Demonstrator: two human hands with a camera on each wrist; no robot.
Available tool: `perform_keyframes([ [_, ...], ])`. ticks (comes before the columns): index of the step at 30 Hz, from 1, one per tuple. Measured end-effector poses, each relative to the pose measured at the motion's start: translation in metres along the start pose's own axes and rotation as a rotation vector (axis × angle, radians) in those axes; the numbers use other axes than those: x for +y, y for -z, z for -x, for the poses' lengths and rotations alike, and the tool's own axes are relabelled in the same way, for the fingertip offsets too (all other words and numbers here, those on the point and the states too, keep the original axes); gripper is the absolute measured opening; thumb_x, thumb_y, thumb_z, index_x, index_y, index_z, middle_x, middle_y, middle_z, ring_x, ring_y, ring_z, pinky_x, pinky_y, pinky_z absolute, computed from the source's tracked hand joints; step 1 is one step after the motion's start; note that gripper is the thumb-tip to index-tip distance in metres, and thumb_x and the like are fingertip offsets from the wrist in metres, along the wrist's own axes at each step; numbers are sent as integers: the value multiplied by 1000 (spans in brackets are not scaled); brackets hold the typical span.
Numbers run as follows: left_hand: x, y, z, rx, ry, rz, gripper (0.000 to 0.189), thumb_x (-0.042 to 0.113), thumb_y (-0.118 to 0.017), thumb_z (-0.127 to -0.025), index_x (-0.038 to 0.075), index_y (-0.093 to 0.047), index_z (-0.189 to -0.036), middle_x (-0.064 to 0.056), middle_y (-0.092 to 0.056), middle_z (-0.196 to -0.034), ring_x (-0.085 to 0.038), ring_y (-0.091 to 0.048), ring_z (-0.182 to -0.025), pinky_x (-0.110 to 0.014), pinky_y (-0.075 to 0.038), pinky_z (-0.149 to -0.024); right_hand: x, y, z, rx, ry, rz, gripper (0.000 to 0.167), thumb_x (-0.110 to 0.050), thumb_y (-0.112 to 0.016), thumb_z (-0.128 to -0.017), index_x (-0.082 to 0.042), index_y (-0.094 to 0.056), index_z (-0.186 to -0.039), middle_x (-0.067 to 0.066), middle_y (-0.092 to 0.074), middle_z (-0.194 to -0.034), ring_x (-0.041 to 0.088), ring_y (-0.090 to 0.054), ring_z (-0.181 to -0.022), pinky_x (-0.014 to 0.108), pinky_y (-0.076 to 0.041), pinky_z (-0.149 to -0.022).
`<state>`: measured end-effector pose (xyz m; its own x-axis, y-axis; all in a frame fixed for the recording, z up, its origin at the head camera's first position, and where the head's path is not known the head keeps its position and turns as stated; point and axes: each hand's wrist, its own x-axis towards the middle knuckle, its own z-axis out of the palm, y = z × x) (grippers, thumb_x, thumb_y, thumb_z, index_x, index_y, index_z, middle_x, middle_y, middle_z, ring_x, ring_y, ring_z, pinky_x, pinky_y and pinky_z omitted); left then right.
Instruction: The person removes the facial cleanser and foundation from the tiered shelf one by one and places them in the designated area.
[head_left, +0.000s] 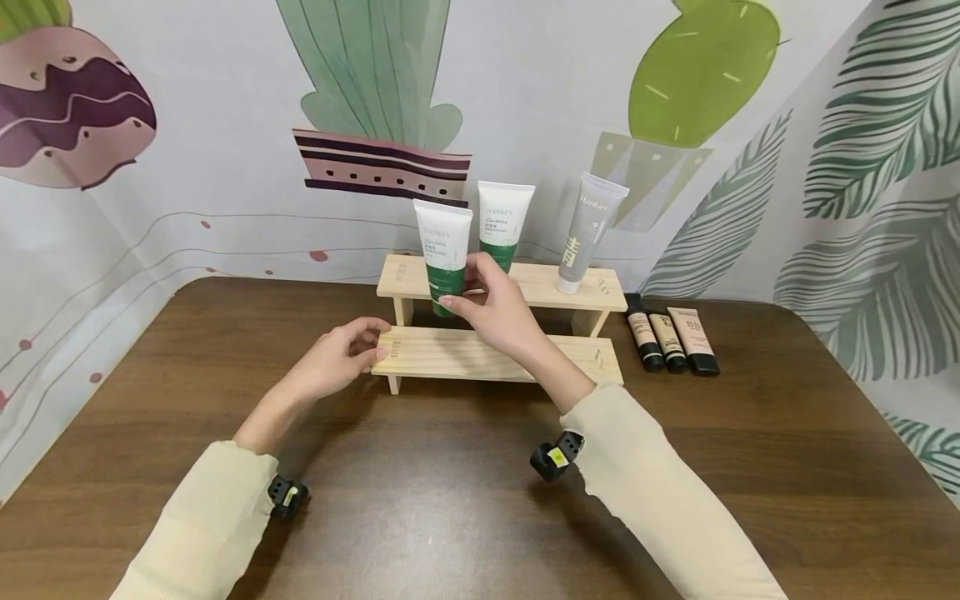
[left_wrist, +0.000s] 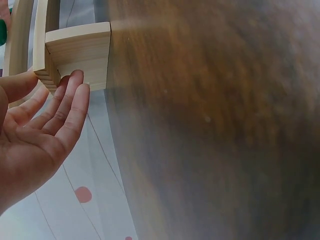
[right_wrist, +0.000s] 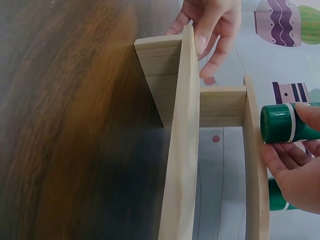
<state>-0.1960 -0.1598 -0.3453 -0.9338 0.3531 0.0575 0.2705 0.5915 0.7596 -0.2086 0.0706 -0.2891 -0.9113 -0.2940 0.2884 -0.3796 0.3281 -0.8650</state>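
Observation:
My right hand (head_left: 498, 312) grips a white and green squeeze tube (head_left: 444, 237) near its green lower end. The tube's green cap (right_wrist: 276, 124) is right at the front edge of the upper step (head_left: 532, 292) of a two-step wooden display rack. Behind it, a second white and green tube (head_left: 507, 208) stands on that step, its base partly hidden by my hand. A grey tube (head_left: 592, 221) stands cap down further right. At the rack's left end my left hand (head_left: 341, 358) holds the lower step (head_left: 457, 358), thumb over its edge and fingers extending beneath.
Several small tubes lie side by side on the brown table (head_left: 442, 508) right of the rack, among them a pink one (head_left: 690, 329) with a black cap. A cloth (head_left: 225, 167) printed with cacti and leaves hangs behind the table.

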Motion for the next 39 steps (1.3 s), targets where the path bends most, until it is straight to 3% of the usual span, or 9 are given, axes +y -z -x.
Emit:
perform_keyframes([
  [27, 2, 0, 2, 3, -10, 15, 30, 4, -57, -89, -3, -51, -118, -19, -59, -98, -23, -58, -84, -30, -46, -67, 16, 49, 24, -62, -50, 31, 37, -1, -68, -80, 3, -51, -112, 16, -56, -104, 27, -56, -95, 36, -44, -85],
  [39, 0, -1, 1, 2, -4, 10, 29, 3, -56, -89, -2, -51, -117, -18, -59, -97, -23, -58, -82, -29, -46, -66, 23, 80, 35, -86, -125, 71, 37, 0, -66, -81, 3, -49, -113, 18, -57, -107, 28, -56, -98, 39, -44, -85],
])
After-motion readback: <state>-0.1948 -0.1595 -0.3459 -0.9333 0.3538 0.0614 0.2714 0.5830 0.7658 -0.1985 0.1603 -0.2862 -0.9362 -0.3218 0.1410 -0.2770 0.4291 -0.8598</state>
